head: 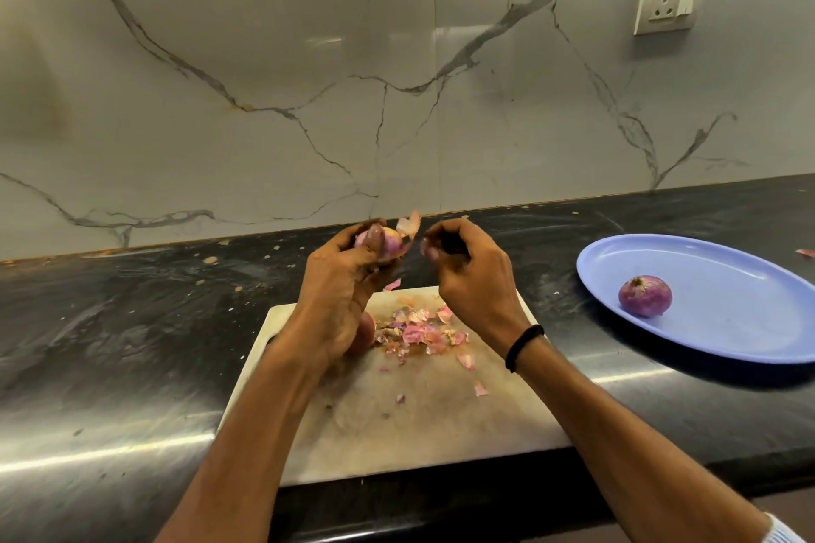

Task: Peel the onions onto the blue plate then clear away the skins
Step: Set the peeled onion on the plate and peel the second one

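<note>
My left hand (342, 278) grips a partly peeled purple onion (390, 243) above the far edge of the white cutting board (423, 423). A loose flap of skin (409, 226) sticks up from the onion's right side. My right hand (467, 273) hovers just right of it with curled fingers; I cannot tell whether they pinch any skin. A pile of pink onion skins (419, 331) lies on the board. Another onion (364, 337) sits on the board, mostly hidden behind my left wrist. One peeled onion (645, 296) lies on the blue plate (727, 339) at the right.
The board lies on a black stone counter (110, 322) whose front edge runs below it. A marble wall with a power socket (666, 4) rises behind. Small skin scraps dot the counter near the wall, and one piece (806, 252) lies beyond the plate.
</note>
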A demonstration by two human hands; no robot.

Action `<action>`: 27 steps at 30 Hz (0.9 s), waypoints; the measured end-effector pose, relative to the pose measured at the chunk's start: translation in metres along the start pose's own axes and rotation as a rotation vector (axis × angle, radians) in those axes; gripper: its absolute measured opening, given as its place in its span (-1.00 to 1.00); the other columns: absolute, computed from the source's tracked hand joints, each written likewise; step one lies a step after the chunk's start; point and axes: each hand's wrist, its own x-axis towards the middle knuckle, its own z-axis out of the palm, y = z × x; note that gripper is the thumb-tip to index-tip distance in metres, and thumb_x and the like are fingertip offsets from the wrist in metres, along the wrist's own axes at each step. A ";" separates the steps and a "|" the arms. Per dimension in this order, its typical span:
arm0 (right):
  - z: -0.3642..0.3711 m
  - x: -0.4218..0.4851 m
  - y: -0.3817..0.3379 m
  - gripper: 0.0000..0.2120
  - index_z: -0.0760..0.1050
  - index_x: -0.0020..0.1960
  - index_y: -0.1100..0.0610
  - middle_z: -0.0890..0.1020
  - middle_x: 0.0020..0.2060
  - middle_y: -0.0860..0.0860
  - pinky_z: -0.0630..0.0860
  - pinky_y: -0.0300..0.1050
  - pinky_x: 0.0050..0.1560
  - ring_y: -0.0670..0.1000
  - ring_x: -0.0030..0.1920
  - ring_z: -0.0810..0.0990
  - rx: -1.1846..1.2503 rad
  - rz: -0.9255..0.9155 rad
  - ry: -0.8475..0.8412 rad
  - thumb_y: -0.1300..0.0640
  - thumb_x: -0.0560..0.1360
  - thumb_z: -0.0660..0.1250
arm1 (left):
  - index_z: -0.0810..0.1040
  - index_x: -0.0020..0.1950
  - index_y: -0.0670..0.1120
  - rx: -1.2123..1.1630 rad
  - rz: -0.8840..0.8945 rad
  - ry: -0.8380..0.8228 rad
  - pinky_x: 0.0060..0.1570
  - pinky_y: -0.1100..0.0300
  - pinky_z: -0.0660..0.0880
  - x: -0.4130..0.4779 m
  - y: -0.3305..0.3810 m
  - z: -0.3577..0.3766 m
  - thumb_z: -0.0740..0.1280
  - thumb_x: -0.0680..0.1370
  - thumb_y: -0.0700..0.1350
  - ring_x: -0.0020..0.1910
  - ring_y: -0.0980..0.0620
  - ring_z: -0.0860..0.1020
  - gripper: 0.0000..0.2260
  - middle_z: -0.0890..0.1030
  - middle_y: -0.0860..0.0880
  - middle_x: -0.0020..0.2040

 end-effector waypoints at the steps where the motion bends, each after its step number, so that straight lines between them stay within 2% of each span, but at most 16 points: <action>1: 0.000 0.000 -0.003 -0.74 0.54 0.19 0.13 0.62 0.06 0.06 0.63 -0.09 0.05 -0.01 0.04 0.64 0.128 0.048 -0.041 0.08 0.54 0.43 | 0.53 0.27 -0.31 0.017 0.013 0.001 0.11 0.05 0.62 0.001 -0.001 0.000 0.39 0.45 -0.12 0.13 -0.16 0.63 -0.56 0.61 -0.28 0.21; 3: -0.001 0.001 -0.009 -0.57 0.48 0.31 0.07 0.58 0.14 0.10 0.65 0.02 0.05 0.06 0.06 0.68 0.384 0.147 -0.116 -0.04 0.50 0.44 | 0.56 0.25 -0.28 0.054 0.027 0.002 0.11 0.03 0.62 0.001 -0.003 -0.001 0.42 0.42 -0.13 0.14 -0.17 0.64 -0.56 0.63 -0.25 0.18; 6: -0.001 0.001 -0.012 -0.53 0.47 0.33 0.02 0.60 0.16 0.10 0.65 0.03 0.07 0.07 0.05 0.69 0.480 0.163 -0.167 0.11 0.45 0.47 | 0.58 0.24 -0.24 0.091 0.015 0.006 0.12 0.03 0.61 0.001 -0.006 -0.002 0.43 0.43 -0.15 0.12 -0.15 0.65 -0.60 0.66 -0.21 0.14; 9: 0.002 0.000 -0.008 -0.71 0.62 0.18 0.16 0.69 0.03 0.09 0.65 0.04 0.07 0.03 0.04 0.69 0.348 0.085 -0.090 0.27 0.46 0.47 | 0.60 0.23 -0.21 0.140 -0.006 0.001 0.14 0.00 0.61 0.002 -0.007 -0.003 0.41 0.51 -0.17 0.14 -0.18 0.64 -0.69 0.66 -0.22 0.14; 11: 0.000 0.002 -0.006 -0.83 0.66 0.06 0.24 0.71 -0.08 0.09 0.66 -0.06 0.00 0.01 -0.06 0.71 0.353 0.103 -0.017 0.32 0.48 0.44 | 0.60 0.22 -0.23 0.133 -0.034 0.007 0.13 0.01 0.61 0.002 -0.006 -0.002 0.41 0.49 -0.14 0.14 -0.21 0.64 -0.67 0.66 -0.24 0.13; 13: -0.002 0.003 -0.005 -0.88 0.67 0.00 0.23 0.71 -0.16 0.03 0.64 -0.19 -0.09 -0.04 -0.16 0.70 0.326 0.129 0.030 0.36 0.50 0.41 | 0.59 0.22 -0.27 0.103 -0.055 0.003 0.17 -0.02 0.60 0.001 -0.005 -0.001 0.39 0.51 -0.12 0.14 -0.23 0.64 -0.66 0.65 -0.27 0.13; 15: -0.003 0.004 -0.001 -0.86 0.66 -0.02 0.16 0.69 -0.20 -0.05 0.63 -0.23 -0.14 -0.10 -0.22 0.67 0.180 0.127 0.047 0.36 0.52 0.39 | 0.57 0.23 -0.30 0.069 -0.069 0.002 0.17 -0.03 0.59 0.000 -0.004 0.001 0.35 0.56 -0.14 0.12 -0.21 0.65 -0.69 0.65 -0.29 0.13; 18: -0.002 0.003 0.007 -0.81 0.65 0.02 0.12 0.67 -0.08 -0.01 0.62 -0.21 -0.02 -0.07 -0.09 0.64 -0.087 0.090 0.016 0.35 0.53 0.35 | 0.58 0.20 -0.30 0.044 -0.079 0.013 0.21 -0.08 0.56 0.000 -0.004 0.002 0.36 0.53 -0.10 0.10 -0.20 0.66 -0.66 0.67 -0.26 0.10; 21: -0.001 0.000 0.007 -0.74 0.68 0.06 0.14 0.62 0.11 0.06 0.40 -0.53 0.08 -0.11 0.10 0.52 -0.253 -0.068 0.030 0.40 0.48 0.37 | 0.61 0.14 -0.26 0.060 -0.074 0.025 0.24 -0.10 0.55 0.001 -0.003 0.001 0.38 0.47 -0.04 0.08 -0.18 0.67 -0.64 0.70 -0.22 0.04; 22: -0.001 0.000 0.006 -0.75 0.68 0.08 0.15 0.63 0.13 0.07 0.38 -0.53 0.10 -0.13 0.11 0.50 -0.266 -0.119 0.040 0.39 0.48 0.38 | 0.62 0.13 -0.26 0.067 -0.077 0.027 0.24 -0.10 0.54 0.001 -0.003 0.001 0.38 0.49 -0.03 0.08 -0.18 0.67 -0.66 0.70 -0.22 0.03; 25: 0.001 -0.002 0.006 -0.80 0.65 0.14 0.19 0.70 0.03 0.07 0.59 -0.27 0.08 -0.15 0.00 0.58 -0.197 -0.209 0.053 0.28 0.54 0.40 | 0.63 0.13 -0.26 0.087 -0.096 0.038 0.24 -0.10 0.54 0.001 -0.004 0.001 0.35 0.56 0.00 0.11 -0.18 0.66 -0.66 0.70 -0.23 0.04; 27: 0.003 -0.003 0.004 -0.76 0.61 0.20 0.21 0.70 0.04 0.08 0.58 -0.27 0.10 -0.10 0.02 0.63 -0.144 -0.230 0.049 0.25 0.55 0.40 | 0.64 0.12 -0.27 0.095 -0.114 0.064 0.24 -0.10 0.54 0.001 -0.003 -0.001 0.35 0.54 0.05 0.10 -0.18 0.66 -0.61 0.70 -0.24 0.04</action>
